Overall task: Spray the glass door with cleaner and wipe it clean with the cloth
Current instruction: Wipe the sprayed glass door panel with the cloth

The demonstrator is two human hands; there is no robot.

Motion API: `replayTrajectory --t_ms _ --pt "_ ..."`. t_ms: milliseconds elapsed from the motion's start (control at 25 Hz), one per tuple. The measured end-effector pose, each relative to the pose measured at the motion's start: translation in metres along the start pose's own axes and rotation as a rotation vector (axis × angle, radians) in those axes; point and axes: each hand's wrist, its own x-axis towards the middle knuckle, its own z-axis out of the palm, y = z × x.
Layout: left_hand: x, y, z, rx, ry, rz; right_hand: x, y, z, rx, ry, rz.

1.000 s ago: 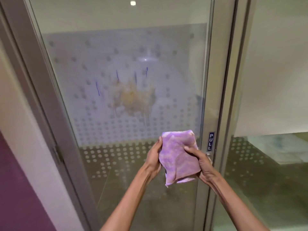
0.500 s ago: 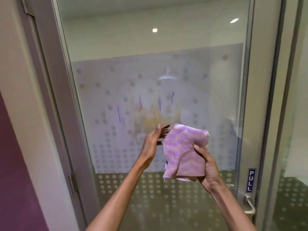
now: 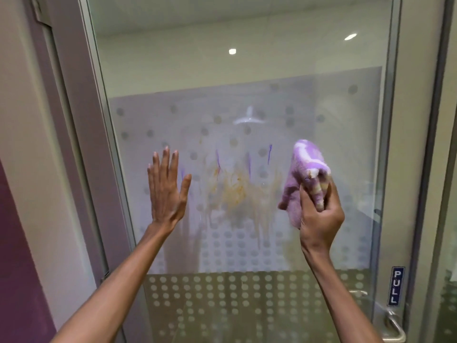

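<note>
Standing close to a frosted, dot-patterned glass door (image 3: 309, 100), with both arms raised toward a soiled patch. Brownish-yellow smear (image 3: 237, 191) spread across the middle of the pane, with thin purple streaks (image 3: 269, 154) running down just above it and drips trailing below. Wet-looking, so probably already sprayed, though no spray bottle in sight to confirm.

Left hand (image 3: 167, 189) flat and fully spread, fingers up, holding nothing, set at the left edge of the smear; likely pressed on the pane to steady a swinging door against the push of wiping, though actual contact hard to confirm from this angle.

Right hand (image 3: 321, 211) closed around a purple-and-white cloth (image 3: 303, 174), bunched in the fist with a padded fold standing up above the knuckles. Held just right of the smear, near the pane. Bunched that way to give a thick pad and a firm grip for scrubbing.

Blue PULL sign (image 3: 395, 286) on the frame at lower right, metal door handle (image 3: 393, 325) just below it. Grey door frame (image 3: 74, 120) at left beside a pale wall.

Wiping judged about to start; smear untouched, most of the job still ahead.
</note>
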Motion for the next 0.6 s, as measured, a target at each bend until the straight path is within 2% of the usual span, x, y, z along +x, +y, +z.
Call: replayTrajectory --t_ms 160,240,320,440,600 --pt "0.024 -0.037 0.000 0.090 -0.018 0.039 0.022 0.000 0.047 -0.355 0.238 -0.387" --pt "0.033 -0.048 0.001 0.113 -0.006 0.073 0.039 0.002 0.073 -0.519 0.235 -0.532" --pt "0.036 -0.060 0.001 0.112 -0.006 0.069 0.043 0.008 0.097 -0.633 0.085 -0.497" --pt "0.033 -0.073 0.007 0.052 -0.037 0.073 0.035 0.022 0.112 -0.740 -0.173 -0.328" --pt "0.035 -0.083 0.015 0.012 -0.015 0.100 0.035 0.024 0.113 -0.726 -0.240 -0.235"
